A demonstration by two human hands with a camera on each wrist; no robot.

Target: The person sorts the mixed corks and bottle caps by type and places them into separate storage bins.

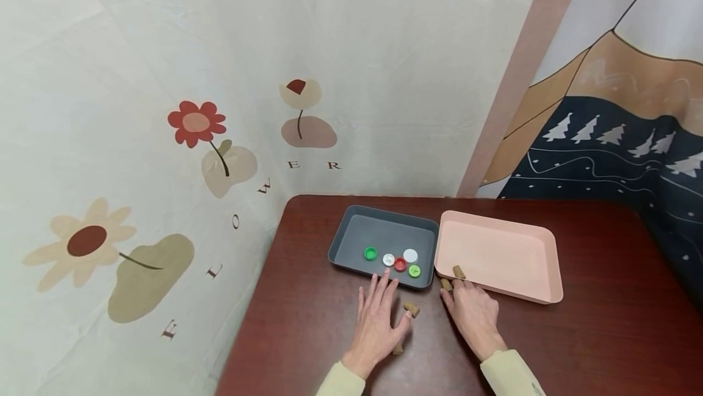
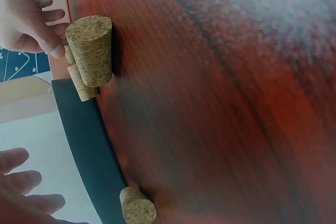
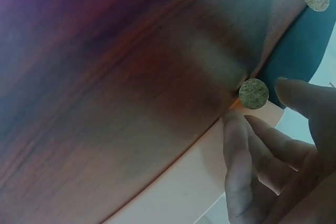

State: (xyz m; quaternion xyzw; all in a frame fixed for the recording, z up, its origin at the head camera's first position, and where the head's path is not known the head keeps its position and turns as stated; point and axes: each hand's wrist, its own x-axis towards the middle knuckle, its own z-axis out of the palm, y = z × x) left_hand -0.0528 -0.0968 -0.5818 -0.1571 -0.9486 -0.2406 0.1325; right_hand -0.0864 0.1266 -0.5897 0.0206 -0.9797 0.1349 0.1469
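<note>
My left hand (image 1: 376,326), fingers spread and straight, hovers at the near side of the dark grey tray (image 1: 343,225). By its thumb lies a cork (image 1: 411,309), and another cork (image 1: 398,349) shows partly beneath the hand. My right hand (image 1: 475,310) reaches to the near left corner of the pink tray (image 1: 494,252). Near its thumb is a cork (image 1: 446,285), and one more cork (image 1: 458,272) sits just past its fingertips. In the right wrist view a gap shows between the thumb and a cork's round end (image 3: 253,94).
Several bottle caps lie in the grey tray, among them a green cap (image 1: 370,254), a red cap (image 1: 400,265) and a white cap (image 1: 410,255). Both trays stand side by side on the dark red table (image 1: 296,286). Printed cloth (image 1: 412,79) hangs behind.
</note>
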